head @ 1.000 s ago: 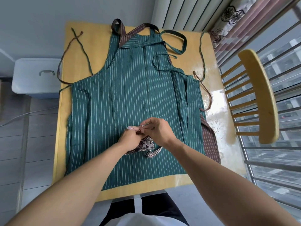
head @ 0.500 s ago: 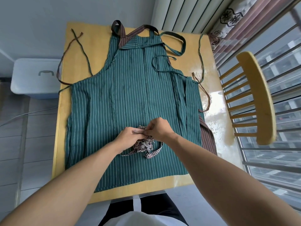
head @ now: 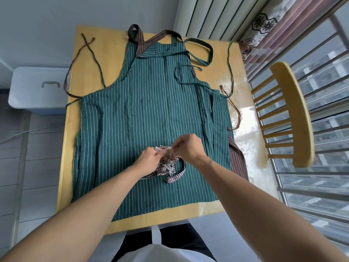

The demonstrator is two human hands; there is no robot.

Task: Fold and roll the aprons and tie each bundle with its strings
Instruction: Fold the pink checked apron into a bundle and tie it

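Tying step in hand. Small checked apron bundle (head: 166, 167) sits on the green striped apron (head: 151, 114), toward the near edge of the yellow table (head: 188, 210), about midway across. Left hand (head: 149, 159) and right hand (head: 188, 148) each pinch the checked string (head: 166, 148) above the bundle, fingers curled. A loose string loop (head: 177, 175) trails nearward. Bundle's long axis seems to run left-right, parallel to the near edge. Next move likely calls for cinching the knot tight without unrolling the bundle. Green apron lies flat, bib pointing to the far edge.
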